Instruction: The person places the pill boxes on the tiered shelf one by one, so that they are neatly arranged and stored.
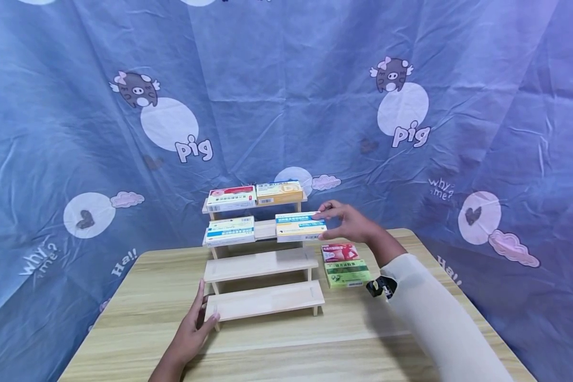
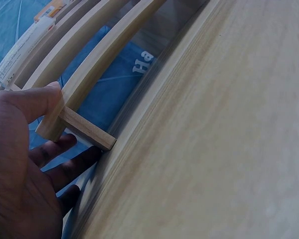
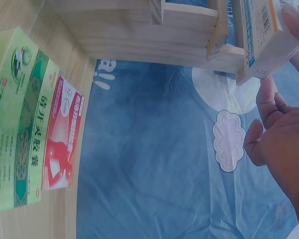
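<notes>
A wooden stepped rack (image 1: 262, 265) stands on the table. My left hand (image 1: 193, 329) grips the left end of its lowest step; in the left wrist view the thumb (image 2: 40, 102) lies on top and fingers reach below. At the second step from the top, my right hand (image 1: 353, 224) pinches the right end of a blue, white and yellow medicine box (image 1: 300, 228), also seen in the right wrist view (image 3: 269, 40). Left of it on that step lies a blue-and-white medicine box (image 1: 230, 231), with a gap between them.
The top step bears a red-and-white medicine box (image 1: 231, 197) and an orange-and-white one (image 1: 279, 192). Right of the rack, a red box (image 1: 340, 252) and a green box (image 1: 347, 273) lie on the table (image 1: 277, 355). A blue patterned cloth (image 1: 286, 106) hangs behind.
</notes>
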Tool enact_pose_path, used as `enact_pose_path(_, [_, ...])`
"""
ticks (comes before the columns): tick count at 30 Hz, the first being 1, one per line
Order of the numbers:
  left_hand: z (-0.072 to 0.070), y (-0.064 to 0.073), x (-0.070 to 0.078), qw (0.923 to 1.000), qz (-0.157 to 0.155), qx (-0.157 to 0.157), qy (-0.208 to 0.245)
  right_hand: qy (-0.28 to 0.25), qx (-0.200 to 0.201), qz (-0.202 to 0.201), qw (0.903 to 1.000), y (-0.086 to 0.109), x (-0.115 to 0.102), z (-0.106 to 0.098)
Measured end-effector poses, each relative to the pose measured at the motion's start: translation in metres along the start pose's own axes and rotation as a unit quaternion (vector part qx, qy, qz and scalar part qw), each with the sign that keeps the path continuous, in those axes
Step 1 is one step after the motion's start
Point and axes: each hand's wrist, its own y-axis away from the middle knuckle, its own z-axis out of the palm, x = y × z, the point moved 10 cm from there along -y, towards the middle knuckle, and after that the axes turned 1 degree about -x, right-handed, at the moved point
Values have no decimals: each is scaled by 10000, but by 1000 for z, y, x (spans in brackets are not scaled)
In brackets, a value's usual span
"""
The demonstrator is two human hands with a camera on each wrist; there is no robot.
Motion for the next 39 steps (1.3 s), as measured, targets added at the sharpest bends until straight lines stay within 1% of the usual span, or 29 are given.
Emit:
enact_pose_path(6, [-1, 0, -1, 9999, -1, 69, -128, -121, 111, 25, 9999, -9, 4, 9])
enact_pose_path(13, [-1, -1, -3, 9997, -76, 42, -247, -295, 329, 152, 9989, -18, 12, 17])
enact_pose_path(19, [-1, -1, -4, 9994, -63, 68, -347, -434, 392, 192, 9981, -25, 17, 25])
enact_pose_path(29, [-2, -1, -6, 9984, -149, 32, -537, -685, 447, 286, 9962, -32, 24, 34])
enact_pose_path(39, [-2, -1, -5, 9987, -152, 24, -489, -806, 470, 376, 9949, -36, 25, 39])
